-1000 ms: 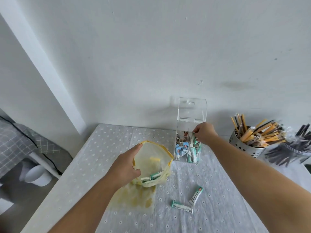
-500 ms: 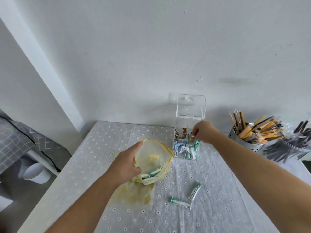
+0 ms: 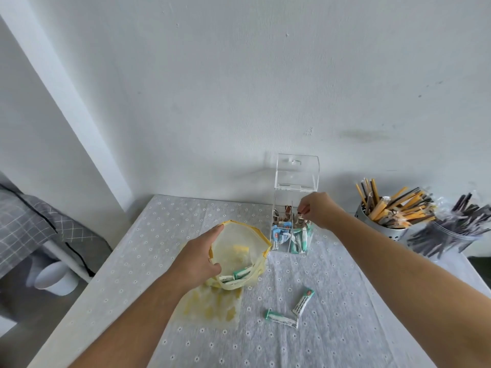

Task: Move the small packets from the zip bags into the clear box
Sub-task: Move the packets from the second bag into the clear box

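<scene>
My left hand (image 3: pixel 196 258) grips the rim of a yellow zip bag (image 3: pixel 240 251) and holds its mouth open. A few green-and-white small packets (image 3: pixel 237 274) lie inside the bag. The clear box (image 3: pixel 291 235) stands behind the bag with its lid (image 3: pixel 297 172) raised, and its compartments hold blue, green and brown packets. My right hand (image 3: pixel 318 209) hovers over the box's right side. Its fingertips pinch what looks like the end of a packet standing in the box. Two more packets (image 3: pixel 303 301) (image 3: pixel 281 318) lie loose on the tablecloth.
A metal holder of yellow and black wrapped sticks (image 3: pixel 390 208) and a clear bag of dark sticks (image 3: pixel 451 229) stand at the right. The white wall is close behind the box. The table's left edge (image 3: pixel 101 272) drops to a grey checked cushion and a white cup.
My right hand has lifted a little and moved toward the back right compartment of the box. My left hand and the bag have stayed put.
</scene>
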Demonstrator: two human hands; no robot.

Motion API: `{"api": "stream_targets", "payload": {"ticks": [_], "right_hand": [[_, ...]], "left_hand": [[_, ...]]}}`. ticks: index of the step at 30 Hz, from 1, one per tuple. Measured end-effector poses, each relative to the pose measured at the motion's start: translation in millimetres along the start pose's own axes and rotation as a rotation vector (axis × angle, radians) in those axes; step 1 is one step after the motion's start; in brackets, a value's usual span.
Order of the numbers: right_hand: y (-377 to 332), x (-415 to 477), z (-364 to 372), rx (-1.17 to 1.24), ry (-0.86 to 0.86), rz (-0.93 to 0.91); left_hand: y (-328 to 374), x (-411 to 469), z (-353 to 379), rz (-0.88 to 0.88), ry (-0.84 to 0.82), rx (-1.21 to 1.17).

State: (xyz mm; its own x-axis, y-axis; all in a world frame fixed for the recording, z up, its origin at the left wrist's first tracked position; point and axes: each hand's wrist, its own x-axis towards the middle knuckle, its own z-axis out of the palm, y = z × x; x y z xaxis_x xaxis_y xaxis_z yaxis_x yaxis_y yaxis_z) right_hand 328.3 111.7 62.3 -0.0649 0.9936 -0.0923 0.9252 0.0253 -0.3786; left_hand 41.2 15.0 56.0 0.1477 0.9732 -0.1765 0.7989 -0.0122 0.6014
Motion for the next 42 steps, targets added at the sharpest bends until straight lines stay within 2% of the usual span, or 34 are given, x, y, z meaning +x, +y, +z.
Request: {"api": "stream_targets", "payload": {"ticks": [5,8,11,17,21,27,29,35,42], "right_hand": [[-22,-29,-15,0.222,0.090,-0.060],[-48,-52,-15,0.359,0.045,-0.135],[-75,-67,-2,0.361,-0.036,-0.215],[-105,-71,46,0.268,-0.197,-0.285],[-109,-61,86,0.006,-0.385,-0.277],[-110,-46,135,-0.258,-0.492,-0.216],[-108,-46,149,-0.360,-0.489,-0.240],[-111,-46,168,-0.437,-0.341,-0.354],[-117,-38,168,-0.391,-0.308,-0.435]], "left_hand": [[12,1,2,0.016,-0.007,-0.006],[20,-1,5,0.020,-0.013,-0.016],[21,-8,5,0.045,0.006,0.002],[11,-25,13,0.081,0.021,0.021],[5,-38,21,0.094,0.010,-0.007],[-9,-46,24,0.082,0.012,-0.059],[-11,-46,26,0.086,0.002,-0.051],[-16,-42,25,0.099,-0.016,-0.061],[-24,-39,21,0.064,-0.021,-0.096]]}}
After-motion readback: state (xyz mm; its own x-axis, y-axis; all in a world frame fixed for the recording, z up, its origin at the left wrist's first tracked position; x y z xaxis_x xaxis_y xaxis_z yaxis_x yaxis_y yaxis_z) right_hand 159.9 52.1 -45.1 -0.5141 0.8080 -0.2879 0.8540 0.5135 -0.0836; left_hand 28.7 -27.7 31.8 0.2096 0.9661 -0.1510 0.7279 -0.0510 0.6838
